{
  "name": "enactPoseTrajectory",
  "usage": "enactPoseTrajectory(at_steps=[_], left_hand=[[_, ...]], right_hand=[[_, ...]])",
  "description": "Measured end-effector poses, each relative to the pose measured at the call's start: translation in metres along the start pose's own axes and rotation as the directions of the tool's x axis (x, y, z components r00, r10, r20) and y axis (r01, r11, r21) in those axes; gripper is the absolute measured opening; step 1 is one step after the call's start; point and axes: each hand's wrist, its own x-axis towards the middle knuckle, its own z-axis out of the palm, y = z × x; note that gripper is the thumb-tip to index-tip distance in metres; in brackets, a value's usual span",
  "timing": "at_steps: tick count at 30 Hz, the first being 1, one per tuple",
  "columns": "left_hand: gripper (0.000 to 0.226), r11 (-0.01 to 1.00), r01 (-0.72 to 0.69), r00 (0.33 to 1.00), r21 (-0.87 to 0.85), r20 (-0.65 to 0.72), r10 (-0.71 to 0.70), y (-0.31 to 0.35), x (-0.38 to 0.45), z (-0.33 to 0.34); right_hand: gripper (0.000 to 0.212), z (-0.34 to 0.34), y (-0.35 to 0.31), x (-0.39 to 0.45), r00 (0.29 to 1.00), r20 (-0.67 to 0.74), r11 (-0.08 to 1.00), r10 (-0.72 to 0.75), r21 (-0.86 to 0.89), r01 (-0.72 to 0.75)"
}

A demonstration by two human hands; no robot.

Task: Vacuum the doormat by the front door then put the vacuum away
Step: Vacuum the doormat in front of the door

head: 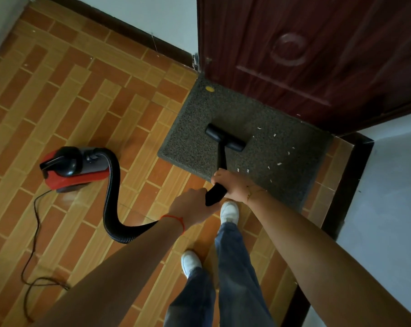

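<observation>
A dark grey doormat [270, 159] lies on the tiled floor against the dark red front door [318, 55]. White scraps are scattered over its right half and a yellow spot sits near its far left corner. The black floor nozzle [224, 137] of the vacuum rests near the mat's middle. Both hands hold the black wand [215, 193]: my right hand [233, 184] grips it higher up, my left hand [194, 206] grips its lower end. The red and black vacuum body [74, 168] stands on the floor to the left, joined by a black ribbed hose [112, 204].
A thin black power cord [34, 232] trails from the vacuum toward the lower left. White walls with dark skirting flank the door. My feet in white shoes [229, 211] stand at the mat's near edge.
</observation>
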Motion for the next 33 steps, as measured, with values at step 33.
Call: enactPoseTrajectory(at_steps=[33], left_hand=[[0.032, 0.991, 0.002, 1.0, 0.132, 0.011, -0.003, -0.024, -0.029, 0.028]], right_hand=[[0.006, 0.06, -0.022, -0.008, 0.995, -0.072, 0.998, 0.062, 0.026, -0.061]])
